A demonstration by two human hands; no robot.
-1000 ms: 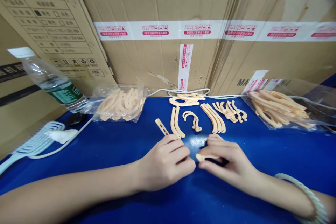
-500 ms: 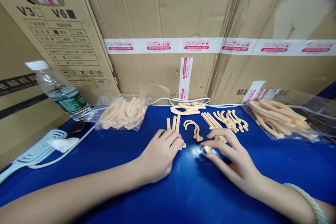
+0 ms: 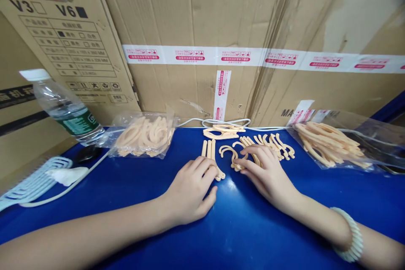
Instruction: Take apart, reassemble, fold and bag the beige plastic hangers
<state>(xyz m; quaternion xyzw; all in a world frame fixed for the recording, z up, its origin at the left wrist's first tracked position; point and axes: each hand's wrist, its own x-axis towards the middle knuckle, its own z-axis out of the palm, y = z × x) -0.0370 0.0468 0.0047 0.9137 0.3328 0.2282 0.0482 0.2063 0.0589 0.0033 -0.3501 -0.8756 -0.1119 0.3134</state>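
Observation:
My left hand [image 3: 194, 190] rests over the lower part of several straight beige strips [image 3: 209, 148]. Its fingers are bent over them and its thumb stands apart, so I read it as open. With my right hand [image 3: 268, 175] I pinch the lower end of a beige hook [image 3: 238, 145], low over the blue table. Beside it on the left lies a beige hook pair [image 3: 226, 150], their curved tops pointing left. Behind my right fingers are more straight strips [image 3: 248, 141], partly covered. Several curved beige pieces [image 3: 281, 145] lie to the right of them.
Beige loop-shaped pieces [image 3: 224, 130] lie at the back near a white cable [image 3: 190, 122]. Clear bags of beige parts stand left [image 3: 144, 137] and right [image 3: 329, 143]. At left are a water bottle [image 3: 72, 114], a hairbrush [image 3: 38, 181] and crumpled tissue [image 3: 68, 175]. Cardboard boxes [image 3: 177, 12] wall the back.
My right hand has moved left and slightly away from me, bringing its hook beside the other hooks. My left thumb has come away from the fingers. The view has shifted a little.

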